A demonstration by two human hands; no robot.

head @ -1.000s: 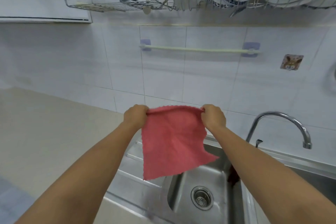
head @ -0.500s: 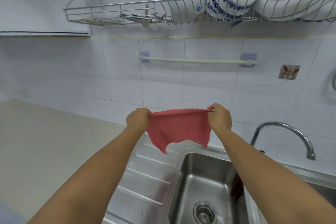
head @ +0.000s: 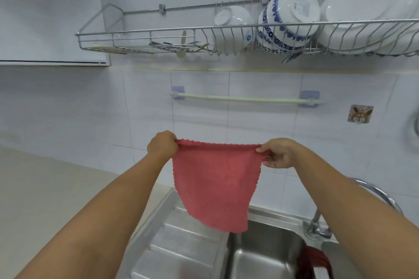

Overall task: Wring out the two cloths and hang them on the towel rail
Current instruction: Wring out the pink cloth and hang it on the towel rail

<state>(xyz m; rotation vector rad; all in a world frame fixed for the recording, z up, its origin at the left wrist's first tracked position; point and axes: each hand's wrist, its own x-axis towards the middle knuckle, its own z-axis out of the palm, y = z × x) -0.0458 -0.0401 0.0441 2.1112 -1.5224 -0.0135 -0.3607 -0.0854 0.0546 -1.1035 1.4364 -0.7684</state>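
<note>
Two hands seen, each pinching one top corner of pink cloth [head: 215, 188]: left hand [head: 162, 146] closed on the left corner, right hand [head: 277, 154] nipping the right corner between thumb and fingers. Top hem pulled taut and near level between them; rest of cloth hanging free, lower edge slanting down toward the right, ending above the near-left rim of sink [head: 267, 253]. Towel rail [head: 247, 99] noted on the tiled wall straight above and beyond the hands, bare along its whole length, well apart from the cloth. Rail's long axis horizontal, left to right, and close to parallel with the stretched hem; judged the deciding relation, since the hem needs only lifting up and forward over the bar, no turning. Cloth span shorter than rail span, so both corners judged to fit between the two wall brackets. Left hand sat under the rail's left end, right hand under its right portion; neither clearly nearer, both arms about equally extended. Open wall between hem and rail, nothing in the path. Dish rack [head: 204, 38] with bowls and plates overhanging above the rail: upper limit for the lift, clearance looked adequate. Tap [head: 376, 195] low at right, outside the path. Second cloth [head: 314, 260], dark red, lying at the right side of the sink, not yet hung.
</note>
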